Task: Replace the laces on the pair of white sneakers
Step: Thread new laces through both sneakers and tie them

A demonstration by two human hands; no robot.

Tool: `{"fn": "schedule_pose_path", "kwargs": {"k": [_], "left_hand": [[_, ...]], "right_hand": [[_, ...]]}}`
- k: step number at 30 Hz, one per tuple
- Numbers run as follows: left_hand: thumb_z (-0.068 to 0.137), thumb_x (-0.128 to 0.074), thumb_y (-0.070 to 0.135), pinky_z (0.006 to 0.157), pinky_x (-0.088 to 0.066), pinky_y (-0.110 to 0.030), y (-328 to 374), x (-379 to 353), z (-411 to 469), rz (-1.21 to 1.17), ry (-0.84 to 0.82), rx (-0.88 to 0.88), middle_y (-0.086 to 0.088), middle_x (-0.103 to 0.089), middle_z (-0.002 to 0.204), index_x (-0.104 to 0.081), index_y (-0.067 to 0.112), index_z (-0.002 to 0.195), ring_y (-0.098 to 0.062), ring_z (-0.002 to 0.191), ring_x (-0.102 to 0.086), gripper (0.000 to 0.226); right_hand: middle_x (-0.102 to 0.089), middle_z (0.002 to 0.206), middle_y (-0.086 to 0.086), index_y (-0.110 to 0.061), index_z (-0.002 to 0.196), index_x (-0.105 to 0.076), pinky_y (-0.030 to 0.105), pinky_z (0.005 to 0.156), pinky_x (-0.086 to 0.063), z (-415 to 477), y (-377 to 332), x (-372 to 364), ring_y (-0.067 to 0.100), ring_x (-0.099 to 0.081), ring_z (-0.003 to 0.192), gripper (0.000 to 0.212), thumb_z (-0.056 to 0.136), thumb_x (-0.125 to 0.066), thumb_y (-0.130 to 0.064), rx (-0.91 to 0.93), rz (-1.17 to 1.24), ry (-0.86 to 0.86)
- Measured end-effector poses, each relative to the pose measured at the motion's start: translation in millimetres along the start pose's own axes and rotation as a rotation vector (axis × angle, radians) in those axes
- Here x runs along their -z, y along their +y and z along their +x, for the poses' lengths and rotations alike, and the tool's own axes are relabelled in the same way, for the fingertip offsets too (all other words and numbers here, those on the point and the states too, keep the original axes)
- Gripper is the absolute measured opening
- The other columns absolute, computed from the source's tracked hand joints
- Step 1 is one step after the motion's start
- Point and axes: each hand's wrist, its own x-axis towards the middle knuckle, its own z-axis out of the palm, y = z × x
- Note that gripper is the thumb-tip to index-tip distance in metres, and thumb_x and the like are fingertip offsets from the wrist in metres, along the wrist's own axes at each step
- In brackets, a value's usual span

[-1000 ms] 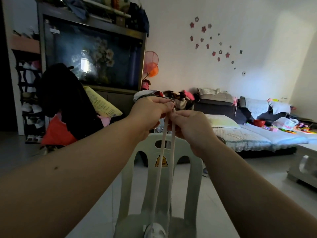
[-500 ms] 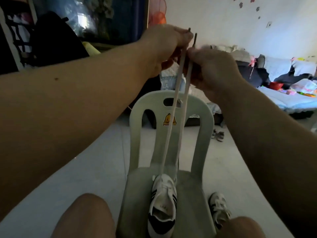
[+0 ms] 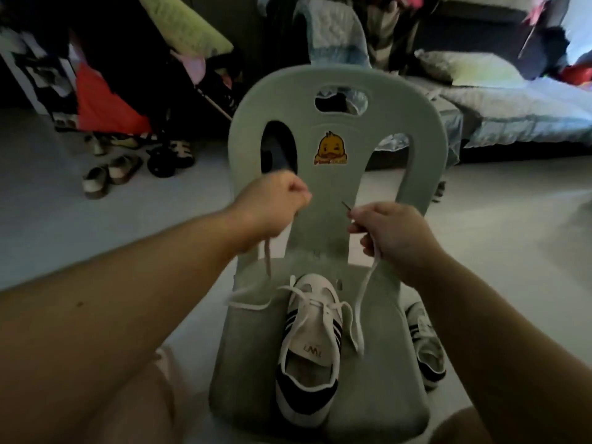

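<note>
Over the pale green plastic chair point(image 3: 378, 379), curled left hand point(image 3: 272, 206) and right hand point(image 3: 394, 232) each pinch one end of the flat white lace point(image 3: 368, 283); lacing looks barely begun, and the next eyelets of the white striped sneaker point(image 3: 307, 347) likely need threading.

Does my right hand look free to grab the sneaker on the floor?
Probably not yet: the right hand pinches a lace end. The sneaker lies uncovered on the floor beside the chair.

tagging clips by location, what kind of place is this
Probably a lived-in room at home, bedroom or living room: a low mattress with bedding at right, sandals loose on the floor at left, and a plastic chair holding the sneaker.
</note>
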Motion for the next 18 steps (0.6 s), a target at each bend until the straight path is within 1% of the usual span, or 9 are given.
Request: {"fn": "schedule_pose_path", "kwargs": {"k": [2, 4, 6, 8, 9, 12, 15, 16, 18], "left_hand": [[0.096, -0.052, 0.029, 0.060, -0.042, -0.024, -28, -27, -4, 0.162, -0.177, 0.043, 0.006, -0.055, 0.085, -0.056, 0.024, 0.097, -0.006, 0.071, -0.049, 0.007], [0.090, -0.059, 0.035, 0.066, -0.047, -0.026, -54, -51, -6, 0.293, -0.318, 0.094, 0.004, -0.060, 0.087, -0.058, 0.024, 0.090, -0.008, 0.076, -0.054, 0.012], [0.086, -0.063, 0.039, 0.059, -0.042, -0.025, -74, -67, -3, 0.357, -0.382, 0.135, 0.003, -0.058, 0.078, -0.058, 0.024, 0.079, -0.010, 0.069, -0.052, 0.018], [0.083, -0.066, 0.040, 0.056, -0.037, -0.025, -85, -78, 2, 0.380, -0.401, 0.167, 0.004, -0.056, 0.072, -0.056, 0.024, 0.072, -0.010, 0.066, -0.052, 0.022], [0.082, -0.066, 0.042, 0.056, -0.038, -0.025, -89, -83, 4, 0.388, -0.409, 0.178, 0.005, -0.057, 0.071, -0.056, 0.025, 0.070, -0.010, 0.067, -0.053, 0.023], [0.081, -0.063, 0.049, 0.058, -0.042, -0.024, -99, -98, 7, 0.454, -0.441, 0.189, 0.006, -0.057, 0.071, -0.058, 0.026, 0.070, -0.011, 0.069, -0.055, 0.026], [0.076, -0.062, 0.054, 0.069, -0.049, -0.027, -105, -106, 8, 0.586, -0.400, 0.142, 0.003, -0.064, 0.083, -0.067, 0.023, 0.090, -0.014, 0.078, -0.059, 0.035], [0.074, -0.063, 0.054, 0.068, -0.049, -0.027, -105, -105, 10, 0.614, -0.378, 0.143, 0.003, -0.063, 0.081, -0.068, 0.022, 0.091, -0.015, 0.077, -0.059, 0.036], [0.074, -0.064, 0.049, 0.060, -0.044, -0.025, -104, -98, 13, 0.623, -0.347, 0.165, 0.002, -0.059, 0.070, -0.065, 0.020, 0.079, -0.016, 0.070, -0.058, 0.029]], "right_hand": [[-0.069, 0.080, 0.001, -0.012, 0.084, -0.068, 0.022, 0.052, -0.043, 4, 33, -7, 0.010, -0.052, 0.059, 0.017, 0.092, -0.058, -0.023, -0.078, -0.101, -0.043], [-0.066, 0.071, -0.004, -0.011, 0.084, -0.070, 0.018, 0.047, -0.040, 6, 60, -18, 0.007, -0.050, 0.052, 0.016, 0.090, -0.060, -0.021, -0.145, -0.182, -0.130], [-0.066, 0.072, -0.006, -0.013, 0.085, -0.073, 0.019, 0.053, -0.048, 9, 78, -28, 0.009, -0.061, 0.062, 0.016, 0.090, -0.060, -0.022, -0.148, -0.313, -0.228], [-0.070, 0.082, -0.003, -0.013, 0.087, -0.073, 0.029, 0.070, -0.054, 13, 86, -35, 0.016, -0.066, 0.078, 0.020, 0.090, -0.058, -0.024, -0.130, -0.477, -0.319], [-0.070, 0.085, -0.001, -0.010, 0.089, -0.073, 0.031, 0.074, -0.054, 15, 88, -37, 0.017, -0.066, 0.079, 0.021, 0.091, -0.057, -0.023, -0.138, -0.523, -0.358], [-0.067, 0.081, 0.006, -0.004, 0.090, -0.069, 0.029, 0.071, -0.053, 20, 96, -43, 0.015, -0.060, 0.071, 0.019, 0.088, -0.058, -0.019, -0.185, -0.547, -0.456], [-0.060, 0.075, 0.002, -0.008, 0.086, -0.067, 0.026, 0.066, -0.050, 21, 100, -47, 0.014, -0.056, 0.070, 0.016, 0.088, -0.057, -0.020, -0.172, -0.596, -0.500], [-0.060, 0.075, 0.001, -0.008, 0.086, -0.067, 0.026, 0.066, -0.049, 21, 101, -48, 0.015, -0.056, 0.071, 0.017, 0.088, -0.057, -0.021, -0.168, -0.597, -0.503], [-0.064, 0.081, 0.005, -0.004, 0.087, -0.068, 0.030, 0.072, -0.052, 20, 101, -48, 0.020, -0.059, 0.076, 0.020, 0.087, -0.058, -0.022, -0.154, -0.599, -0.492]]}}
